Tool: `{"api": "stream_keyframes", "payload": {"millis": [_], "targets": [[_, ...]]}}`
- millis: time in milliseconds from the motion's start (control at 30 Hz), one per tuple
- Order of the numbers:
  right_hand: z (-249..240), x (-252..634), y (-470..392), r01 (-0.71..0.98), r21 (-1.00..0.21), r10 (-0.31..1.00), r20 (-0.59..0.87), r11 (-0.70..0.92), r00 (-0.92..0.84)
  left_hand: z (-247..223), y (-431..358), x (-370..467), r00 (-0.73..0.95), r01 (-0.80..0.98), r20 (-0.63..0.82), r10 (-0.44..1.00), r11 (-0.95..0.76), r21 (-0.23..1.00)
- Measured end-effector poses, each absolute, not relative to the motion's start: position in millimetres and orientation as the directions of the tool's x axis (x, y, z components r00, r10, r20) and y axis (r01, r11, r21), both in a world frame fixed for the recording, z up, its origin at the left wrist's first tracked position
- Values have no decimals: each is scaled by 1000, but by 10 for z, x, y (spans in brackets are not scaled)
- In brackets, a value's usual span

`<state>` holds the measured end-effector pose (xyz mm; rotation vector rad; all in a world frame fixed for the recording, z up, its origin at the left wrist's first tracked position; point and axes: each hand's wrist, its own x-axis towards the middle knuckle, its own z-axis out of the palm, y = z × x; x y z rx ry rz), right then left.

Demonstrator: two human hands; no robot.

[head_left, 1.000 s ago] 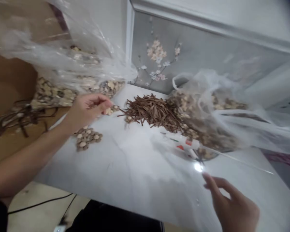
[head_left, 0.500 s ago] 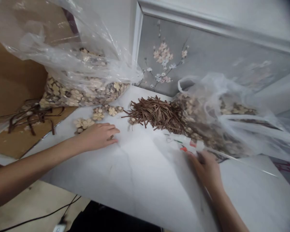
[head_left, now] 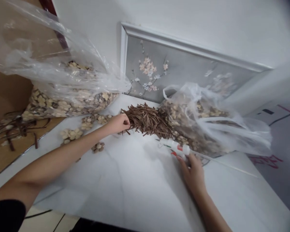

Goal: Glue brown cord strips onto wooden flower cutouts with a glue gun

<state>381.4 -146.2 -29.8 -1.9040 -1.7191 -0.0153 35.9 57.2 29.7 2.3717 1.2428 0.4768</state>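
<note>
My left hand (head_left: 119, 123) is closed in a pinch at the left edge of a pile of thin brown strips (head_left: 147, 118). What its fingertips hold, if anything, I cannot make out. My right hand (head_left: 194, 174) grips a white glue gun (head_left: 175, 146) with an orange trigger; its nozzle points left, just below the pile. A long, clear glue stick (head_left: 227, 164) sticks out of its back. Pale flower-shaped pieces (head_left: 72, 133) lie beyond my left forearm, and one small brownish flower (head_left: 98, 147) lies on the near side of it.
A big clear bag of flower pieces (head_left: 70, 103) stands at the back left, beside cardboard with dark strips (head_left: 21, 129). Behind the glue gun sits a white plastic bag of similar pieces (head_left: 198, 116). A framed blossom picture (head_left: 183, 71) leans against the wall behind the white table (head_left: 135, 180).
My left hand has moved right and away from me, from the table by the flowers to the strip pile. A small flower now shows where it was. My right hand keeps the glue gun.
</note>
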Motion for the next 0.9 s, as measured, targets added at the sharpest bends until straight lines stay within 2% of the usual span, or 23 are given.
{"api": "stream_keyframes", "payload": {"millis": [133,167,233,333,400,467,533,600,667,767,900], "targets": [[-350,3816,-1431,918,-398,916,364,-11,169,744,396,276,601,552,97,793,-500,667],[-364,3815,-1417,916,-401,915,364,-15,174,858,325,270,603,466,85,793,-437,769],[-385,3820,-1398,915,-403,910,375,-15,180,1046,171,282,606,336,73,792,-338,879],[-368,3828,-1456,947,-319,888,421,-43,182,1210,-34,339,559,193,114,821,-262,946],[-297,3804,-1579,969,-221,856,475,-110,205,1266,-136,382,532,114,131,836,-224,968],[-154,3721,-1751,966,-187,819,516,-178,251,1308,-211,423,528,50,127,839,-180,982],[78,3560,-1914,947,-268,849,445,-180,287,1352,-272,463,540,6,129,832,-158,987],[406,3334,-2002,903,-416,911,322,-107,257,1402,-325,509,554,5,137,821,-168,986],[796,3084,-1969,839,-542,920,351,47,175,1452,-372,556,549,42,133,825,-185,982],[1331,2776,-1700,723,-648,882,456,240,116,1515,-432,614,510,86,138,849,-209,974],[1631,2549,-1219,415,-879,948,300,234,101,1578,-482,643,492,159,170,854,-281,946]]}}
